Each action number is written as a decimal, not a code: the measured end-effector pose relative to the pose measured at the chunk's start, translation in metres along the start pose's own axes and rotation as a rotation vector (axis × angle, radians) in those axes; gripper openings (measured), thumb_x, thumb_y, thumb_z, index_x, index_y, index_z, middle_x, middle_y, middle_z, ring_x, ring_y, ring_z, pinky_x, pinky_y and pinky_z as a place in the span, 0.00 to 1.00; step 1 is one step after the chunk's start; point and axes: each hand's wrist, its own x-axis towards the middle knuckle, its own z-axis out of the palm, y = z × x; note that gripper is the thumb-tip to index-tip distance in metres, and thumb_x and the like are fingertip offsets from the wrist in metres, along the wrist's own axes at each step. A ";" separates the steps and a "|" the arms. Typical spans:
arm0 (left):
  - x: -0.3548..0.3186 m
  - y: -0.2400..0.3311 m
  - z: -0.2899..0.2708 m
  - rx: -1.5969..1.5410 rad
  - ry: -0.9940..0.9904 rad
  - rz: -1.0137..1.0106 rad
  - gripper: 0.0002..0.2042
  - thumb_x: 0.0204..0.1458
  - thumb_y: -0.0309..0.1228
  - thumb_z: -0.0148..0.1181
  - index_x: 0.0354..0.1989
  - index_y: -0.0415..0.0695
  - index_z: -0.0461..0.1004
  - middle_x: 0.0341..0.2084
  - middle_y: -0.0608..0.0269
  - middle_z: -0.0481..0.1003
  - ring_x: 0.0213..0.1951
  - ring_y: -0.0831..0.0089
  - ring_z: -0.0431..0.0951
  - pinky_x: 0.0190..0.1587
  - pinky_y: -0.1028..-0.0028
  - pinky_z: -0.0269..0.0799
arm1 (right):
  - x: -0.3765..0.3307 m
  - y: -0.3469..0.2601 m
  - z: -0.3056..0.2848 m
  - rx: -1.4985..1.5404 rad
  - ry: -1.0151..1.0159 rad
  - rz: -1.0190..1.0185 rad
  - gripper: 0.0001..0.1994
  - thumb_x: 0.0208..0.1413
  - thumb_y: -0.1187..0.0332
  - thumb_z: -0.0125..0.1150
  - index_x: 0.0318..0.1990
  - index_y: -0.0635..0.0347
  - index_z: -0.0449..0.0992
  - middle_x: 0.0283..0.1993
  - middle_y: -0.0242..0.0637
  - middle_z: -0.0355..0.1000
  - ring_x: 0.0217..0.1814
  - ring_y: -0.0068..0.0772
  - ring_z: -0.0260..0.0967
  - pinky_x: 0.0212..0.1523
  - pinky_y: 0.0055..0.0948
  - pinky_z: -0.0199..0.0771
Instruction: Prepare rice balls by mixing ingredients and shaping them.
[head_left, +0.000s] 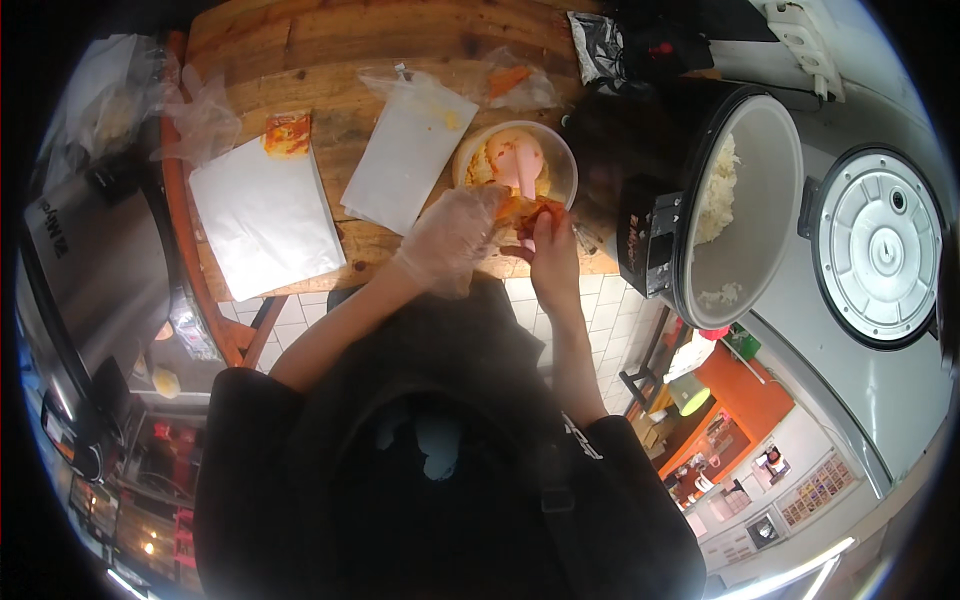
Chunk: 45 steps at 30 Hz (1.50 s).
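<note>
My left hand [452, 235], in a clear plastic glove, and my bare right hand [552, 255] meet just in front of a round clear tub [568, 165]. Between them they grip a small orange, sauce-smeared packet [522, 208], its exact kind partly hidden by the fingers. In the tub lies a pink ladle [518, 150] amid yellow-orange sauce. A stack of white paper sheets [400, 150] lies left of the tub. Farther left is another white stack [265, 215], with an orange sauce packet [288, 135] at its top edge.
A large open rice cooker [690, 250] with white rice [718, 200] stands on the right, its round lid [880, 245] tilted back. Clear plastic bags [200, 120] hang over the wooden table's [330, 45] left edge. A metal appliance [100, 265] is at far left.
</note>
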 end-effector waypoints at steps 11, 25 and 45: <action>-0.004 0.035 0.000 -0.375 -0.232 -0.355 0.09 0.51 0.26 0.51 0.39 0.35 0.69 0.28 0.40 0.74 0.35 0.43 0.76 0.38 0.53 0.70 | 0.011 0.002 0.016 -0.432 0.040 -0.081 0.21 0.65 0.60 0.46 0.54 0.73 0.64 0.48 0.55 0.71 0.51 0.49 0.71 0.52 0.36 0.69; -0.010 0.035 0.033 -0.471 -0.036 -0.576 0.06 0.52 0.23 0.46 0.37 0.35 0.65 0.31 0.39 0.73 0.37 0.42 0.75 0.38 0.54 0.69 | 0.024 0.004 0.020 -0.903 0.061 -0.363 0.13 0.60 0.65 0.53 0.42 0.70 0.70 0.39 0.58 0.73 0.42 0.62 0.71 0.42 0.48 0.69; -0.010 0.015 0.063 -0.512 0.077 -0.436 0.10 0.46 0.23 0.51 0.37 0.32 0.65 0.30 0.39 0.71 0.34 0.45 0.75 0.36 0.55 0.71 | 0.054 -0.007 0.021 -1.276 -0.173 -0.328 0.13 0.61 0.63 0.50 0.41 0.63 0.75 0.40 0.52 0.71 0.40 0.54 0.72 0.42 0.46 0.72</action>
